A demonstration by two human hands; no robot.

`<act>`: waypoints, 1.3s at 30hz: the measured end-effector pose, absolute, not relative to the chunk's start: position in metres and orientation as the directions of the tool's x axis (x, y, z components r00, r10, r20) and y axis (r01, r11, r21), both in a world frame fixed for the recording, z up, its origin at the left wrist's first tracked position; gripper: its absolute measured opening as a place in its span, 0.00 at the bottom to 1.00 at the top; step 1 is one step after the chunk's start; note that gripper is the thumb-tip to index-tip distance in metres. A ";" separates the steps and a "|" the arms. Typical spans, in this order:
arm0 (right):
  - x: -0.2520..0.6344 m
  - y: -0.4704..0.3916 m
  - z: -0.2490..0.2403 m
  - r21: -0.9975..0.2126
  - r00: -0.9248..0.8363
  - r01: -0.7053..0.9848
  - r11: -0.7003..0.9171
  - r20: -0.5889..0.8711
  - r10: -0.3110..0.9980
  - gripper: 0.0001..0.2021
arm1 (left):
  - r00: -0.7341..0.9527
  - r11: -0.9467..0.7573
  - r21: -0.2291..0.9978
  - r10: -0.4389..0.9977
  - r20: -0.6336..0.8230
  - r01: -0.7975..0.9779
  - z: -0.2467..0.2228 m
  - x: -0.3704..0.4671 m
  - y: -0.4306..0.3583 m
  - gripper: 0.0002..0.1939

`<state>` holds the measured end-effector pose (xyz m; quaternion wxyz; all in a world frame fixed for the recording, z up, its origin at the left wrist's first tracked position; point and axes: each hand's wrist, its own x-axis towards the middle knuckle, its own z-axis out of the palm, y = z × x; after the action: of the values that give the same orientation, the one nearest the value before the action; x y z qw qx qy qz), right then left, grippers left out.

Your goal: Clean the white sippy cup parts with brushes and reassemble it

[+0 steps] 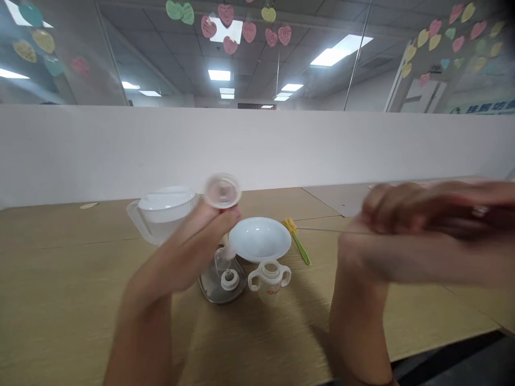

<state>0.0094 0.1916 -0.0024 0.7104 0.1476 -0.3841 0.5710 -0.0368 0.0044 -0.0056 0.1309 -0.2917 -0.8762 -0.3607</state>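
Observation:
My left hand (205, 228) is raised, its fingers closed round a blurred, translucent round piece (222, 191) with a wide rim. On the right, my right hand (386, 214) is large and smeared by motion. Its curled fingers are at the end of a thin rod (330, 230) that points left. Below the left hand lies a metal tray (213, 292) bearing a white bottle collar (229, 280) and a clear cap (222, 260). Beside the tray stands a two-handled baby bottle (270, 281), its top open.
Behind the left hand is a white pitcher (164, 214) with a handle at its left. A white bowl (260, 238) sits at the middle, with a green-handled yellow sponge brush (301, 246) to its right. A white wall (257, 147) with glass above runs behind the table (72, 279).

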 end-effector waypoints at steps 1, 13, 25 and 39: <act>-0.001 0.191 0.002 -0.205 0.089 -0.929 0.308 0.684 0.724 0.25 | -0.773 0.560 0.534 0.440 0.457 0.634 -0.007 -0.043 0.013 0.14; -0.082 0.203 -0.027 -0.512 -0.144 -0.663 0.546 0.803 0.578 0.31 | -0.600 0.433 0.426 0.668 0.440 0.795 -0.067 -0.132 0.051 0.17; -0.096 0.202 -0.036 -0.471 -0.162 -0.635 0.612 0.856 0.490 0.30 | -0.596 0.262 0.602 0.659 0.459 0.754 -0.068 -0.143 0.051 0.14; -0.095 0.203 -0.034 -0.539 -0.278 -0.679 0.499 0.817 0.505 0.31 | -0.662 0.177 0.663 0.439 0.608 0.727 -0.076 -0.153 0.053 0.12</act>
<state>-0.0945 0.2033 -0.0336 0.5966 0.0694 -0.6272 0.4959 -0.1528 0.0527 -0.0763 0.1409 -0.3865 -0.7540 -0.5121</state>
